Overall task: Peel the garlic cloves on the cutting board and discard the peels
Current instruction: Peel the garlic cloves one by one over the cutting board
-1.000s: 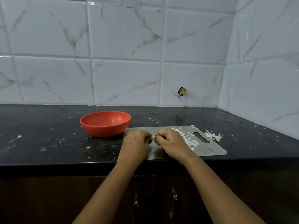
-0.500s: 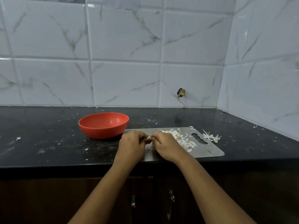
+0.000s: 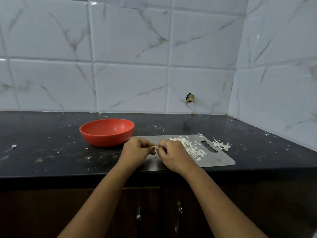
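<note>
one clove in hand, peels still to clear

you have a single garlic clove [image 3: 156,147] pinched between both hands, just above the near left part of the cutting board [image 3: 221,160]. your left hand [image 3: 137,152] has its fingers curled round the clove's left end. your right hand [image 3: 173,155] is curled too, its fingertips pinching the other end, and the two hands almost touch. the clove is too small to tell whether skin is still on it.

my judgement is that you are well into the peeling and have not started discarding. a loose heap of peels [image 3: 192,149] lies on the board at 2 o'clock from your hands. a smaller clump [image 3: 221,145] sits on the counter [image 3: 42,152] at 3 o'clock, just past the board's handle slot. no other cloves show on the board, though your hands may hide some. the red bowl [image 3: 106,132] stands at 10 o'clock, and the part of its inside that shows looks bare.

the board is thin, flat and grey, metal by the look of it, with rounded corners. the peels are papery white flakes, curled and light. the bowl is smooth and round. the counter is dark, glossy stone, speckled with scraps.
</note>
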Action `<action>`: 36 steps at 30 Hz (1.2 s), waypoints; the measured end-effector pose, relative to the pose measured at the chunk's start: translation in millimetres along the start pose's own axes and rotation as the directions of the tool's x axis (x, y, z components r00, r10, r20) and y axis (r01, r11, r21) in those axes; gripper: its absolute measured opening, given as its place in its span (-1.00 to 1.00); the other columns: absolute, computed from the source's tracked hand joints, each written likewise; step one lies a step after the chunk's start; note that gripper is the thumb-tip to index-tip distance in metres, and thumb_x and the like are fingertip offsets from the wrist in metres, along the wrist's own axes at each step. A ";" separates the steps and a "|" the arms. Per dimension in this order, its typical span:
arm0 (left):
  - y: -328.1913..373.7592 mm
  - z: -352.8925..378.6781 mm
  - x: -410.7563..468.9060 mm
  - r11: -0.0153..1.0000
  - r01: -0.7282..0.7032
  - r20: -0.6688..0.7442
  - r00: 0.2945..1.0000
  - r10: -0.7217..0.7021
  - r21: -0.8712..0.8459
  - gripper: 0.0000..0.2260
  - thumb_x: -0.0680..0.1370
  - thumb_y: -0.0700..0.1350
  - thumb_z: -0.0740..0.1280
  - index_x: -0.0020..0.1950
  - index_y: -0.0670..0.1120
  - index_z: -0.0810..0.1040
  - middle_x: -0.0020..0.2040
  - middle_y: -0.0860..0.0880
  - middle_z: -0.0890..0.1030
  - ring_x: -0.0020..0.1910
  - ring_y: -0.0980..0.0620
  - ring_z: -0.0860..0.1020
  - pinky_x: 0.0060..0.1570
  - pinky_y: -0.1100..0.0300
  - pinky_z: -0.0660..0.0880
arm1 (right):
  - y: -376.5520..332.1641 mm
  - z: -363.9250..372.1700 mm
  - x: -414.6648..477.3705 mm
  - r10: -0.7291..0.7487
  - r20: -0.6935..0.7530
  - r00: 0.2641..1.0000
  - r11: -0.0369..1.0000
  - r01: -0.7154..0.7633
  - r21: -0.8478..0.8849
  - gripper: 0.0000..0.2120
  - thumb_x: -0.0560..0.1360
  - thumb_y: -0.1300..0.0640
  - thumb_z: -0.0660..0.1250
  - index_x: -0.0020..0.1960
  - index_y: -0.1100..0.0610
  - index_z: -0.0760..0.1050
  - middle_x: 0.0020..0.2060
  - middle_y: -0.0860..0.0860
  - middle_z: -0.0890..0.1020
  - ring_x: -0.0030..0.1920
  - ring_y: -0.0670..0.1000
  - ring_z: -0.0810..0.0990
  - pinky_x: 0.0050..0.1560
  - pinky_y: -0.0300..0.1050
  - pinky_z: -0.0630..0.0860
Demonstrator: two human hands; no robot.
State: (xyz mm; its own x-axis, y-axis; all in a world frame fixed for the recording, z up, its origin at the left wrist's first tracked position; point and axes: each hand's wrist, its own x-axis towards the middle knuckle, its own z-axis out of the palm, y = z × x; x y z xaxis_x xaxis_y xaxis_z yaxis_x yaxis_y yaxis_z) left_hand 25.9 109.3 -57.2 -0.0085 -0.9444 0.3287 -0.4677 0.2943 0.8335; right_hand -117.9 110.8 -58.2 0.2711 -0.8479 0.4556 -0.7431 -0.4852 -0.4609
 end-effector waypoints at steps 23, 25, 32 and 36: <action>-3.0 -6.5 3.8 0.951 0.117 -0.030 0.991 -0.131 -0.288 -0.92 0.51 -0.22 0.40 -0.15 -0.12 0.68 -0.38 0.07 0.65 -0.43 0.28 0.50 -0.29 0.27 0.34 | -1.4 -4.8 6.9 0.023 0.099 0.995 0.980 -0.043 0.197 -0.75 0.61 0.22 0.16 -0.19 0.09 0.52 -0.46 -0.16 0.49 -0.38 -0.18 0.44 -0.29 -0.30 0.35; -3.7 -5.6 3.2 0.952 0.099 -0.052 0.992 -0.119 -0.289 -0.91 0.49 -0.23 0.41 -0.15 -0.07 0.67 -0.29 0.00 0.69 -0.26 0.07 0.59 -0.19 0.17 0.44 | 1.6 -2.8 4.9 0.035 0.090 0.995 0.972 -0.054 0.230 -0.75 0.61 0.18 0.19 -0.19 0.07 0.53 -0.51 -0.21 0.53 -0.39 -0.13 0.44 -0.28 -0.21 0.37; -2.2 -3.4 -0.8 0.986 0.039 -0.088 0.995 -0.053 -0.159 -0.91 0.48 -0.20 0.45 -0.18 -0.02 0.65 -0.27 0.02 0.70 -0.15 0.12 0.66 0.01 0.17 0.53 | 4.9 -2.4 5.1 0.064 0.024 0.998 0.942 -0.069 0.329 -0.78 0.60 0.19 0.22 -0.11 0.14 0.63 -0.44 -0.18 0.60 -0.41 -0.06 0.43 -0.35 -0.19 0.36; -1.9 -3.1 -1.8 0.993 0.012 -0.106 0.994 -0.025 -0.116 -0.92 0.48 -0.22 0.44 -0.15 -0.04 0.65 -0.26 0.03 0.70 -0.20 0.21 0.65 -0.17 0.39 0.49 | 4.3 -2.9 6.9 0.117 0.078 0.990 0.901 -0.139 0.412 -0.77 0.61 0.18 0.21 -0.11 0.09 0.62 -0.32 -0.08 0.66 -0.42 -0.09 0.43 -0.35 -0.26 0.38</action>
State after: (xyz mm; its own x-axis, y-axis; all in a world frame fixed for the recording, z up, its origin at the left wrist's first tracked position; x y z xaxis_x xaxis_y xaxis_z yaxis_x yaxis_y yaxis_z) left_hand 29.5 110.9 -58.0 0.0970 -0.9305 0.3531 -0.3618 0.2976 0.8835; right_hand -121.0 103.5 -54.9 0.2290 -0.9128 0.3382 -0.4549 -0.4075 -0.7918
